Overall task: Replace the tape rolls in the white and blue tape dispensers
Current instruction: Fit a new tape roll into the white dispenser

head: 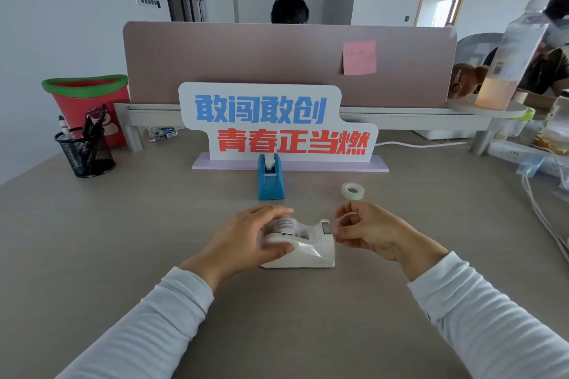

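The white tape dispenser point(311, 251) sits on the desk in front of me, cutter end to the right. A tape roll point(284, 226) with a printed core rests in its cradle. My left hand point(246, 240) wraps around the dispenser's left end and the roll. My right hand point(366, 232) pinches a thin strip of clear tape just right of the cutter. Farther back stands the blue tape dispenser point(271, 178) with a roll in it, facing me. A loose clear tape roll point(353, 191) lies flat on the desk beyond my right hand.
A slogan sign point(277, 123) stands behind the blue dispenser against the desk divider point(246, 61). A mesh pen cup point(84, 151) and a red bin point(89, 108) sit far left. Cables point(542, 215), a power strip and bottles crowd the right edge. A person sits behind the divider.
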Tool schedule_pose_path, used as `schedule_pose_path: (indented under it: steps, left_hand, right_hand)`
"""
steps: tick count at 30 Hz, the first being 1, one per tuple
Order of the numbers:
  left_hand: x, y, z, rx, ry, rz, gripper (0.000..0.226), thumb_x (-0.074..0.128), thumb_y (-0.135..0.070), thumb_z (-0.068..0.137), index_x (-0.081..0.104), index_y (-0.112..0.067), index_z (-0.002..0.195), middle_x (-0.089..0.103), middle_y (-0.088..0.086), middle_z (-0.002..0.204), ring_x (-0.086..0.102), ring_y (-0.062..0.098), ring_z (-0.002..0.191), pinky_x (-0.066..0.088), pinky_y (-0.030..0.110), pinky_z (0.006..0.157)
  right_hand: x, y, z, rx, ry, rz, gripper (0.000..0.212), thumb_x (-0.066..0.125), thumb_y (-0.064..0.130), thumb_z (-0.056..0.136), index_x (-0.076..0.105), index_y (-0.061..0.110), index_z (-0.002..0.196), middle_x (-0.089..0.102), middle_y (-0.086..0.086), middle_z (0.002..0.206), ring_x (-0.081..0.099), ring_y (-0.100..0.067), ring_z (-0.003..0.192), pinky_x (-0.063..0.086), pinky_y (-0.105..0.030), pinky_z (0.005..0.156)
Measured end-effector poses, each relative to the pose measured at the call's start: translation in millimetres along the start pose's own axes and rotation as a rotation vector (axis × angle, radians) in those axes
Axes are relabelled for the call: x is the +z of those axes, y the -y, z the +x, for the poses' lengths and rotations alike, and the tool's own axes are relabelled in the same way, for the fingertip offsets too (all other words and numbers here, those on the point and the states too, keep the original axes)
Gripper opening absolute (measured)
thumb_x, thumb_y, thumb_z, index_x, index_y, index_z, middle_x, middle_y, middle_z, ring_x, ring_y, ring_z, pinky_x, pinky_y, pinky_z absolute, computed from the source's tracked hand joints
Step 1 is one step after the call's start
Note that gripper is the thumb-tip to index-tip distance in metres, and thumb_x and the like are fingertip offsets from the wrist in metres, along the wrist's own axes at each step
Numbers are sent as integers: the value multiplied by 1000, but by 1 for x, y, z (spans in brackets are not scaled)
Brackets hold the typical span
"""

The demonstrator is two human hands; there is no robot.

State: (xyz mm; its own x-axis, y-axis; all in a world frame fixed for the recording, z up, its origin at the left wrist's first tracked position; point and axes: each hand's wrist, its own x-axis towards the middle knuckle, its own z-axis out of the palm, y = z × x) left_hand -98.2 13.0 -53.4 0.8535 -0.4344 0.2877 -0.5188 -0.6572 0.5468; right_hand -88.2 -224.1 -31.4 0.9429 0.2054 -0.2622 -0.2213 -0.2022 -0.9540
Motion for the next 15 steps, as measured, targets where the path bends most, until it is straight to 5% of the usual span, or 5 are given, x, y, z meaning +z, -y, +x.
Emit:
schedule_pose_path:
  steps: [15]
  left_hand:
    - [1, 1, 0, -45, -9, -91, 56, 69, -48, 68, 51, -31, 119, 60, -9, 118, 54, 6, 104, 46, 24, 90]
  right_hand:
    - [4, -8, -4, -126, -85, -8, 12, 68, -1, 76, 63, 9, 71, 65, -6, 68, 65, -9, 59, 51, -16, 55]
